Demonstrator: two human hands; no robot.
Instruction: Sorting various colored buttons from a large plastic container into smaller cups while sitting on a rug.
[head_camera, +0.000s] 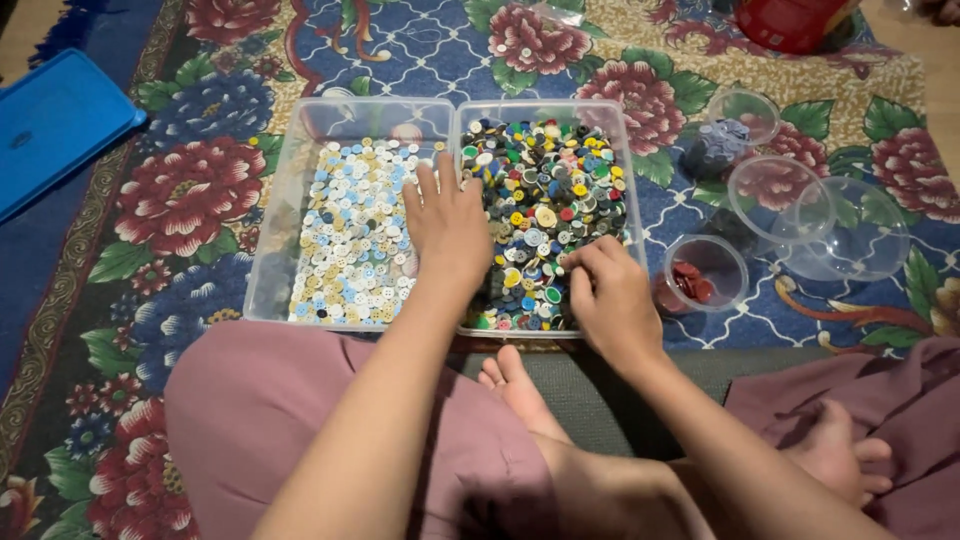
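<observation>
- The right hand (612, 295) is curled, its fingertips pinched together on the mixed-colour buttons (548, 215); which single button it holds, if any, cannot be told.
- The left hand (447, 225) lies flat and open, fingers spread, holding nothing, over the wall where the two tubs meet.
- The mixed buttons fill the right clear plastic tub (545, 108).
- The left clear tub (300, 150), touching it, holds pale buttons (350, 235): white, cream and light blue.
- Just right of the tubs a small round clear cup (705, 272) holds dark red buttons.
- Farther back another clear cup (722, 140) holds dark blue ones.
- Two empty clear round containers (815, 225) overlap near them.
- All sit on a floral rug (190, 190).
- A flat blue lid (55, 120) lies at far left.
- A red container (790, 22) stands at the top edge.
</observation>
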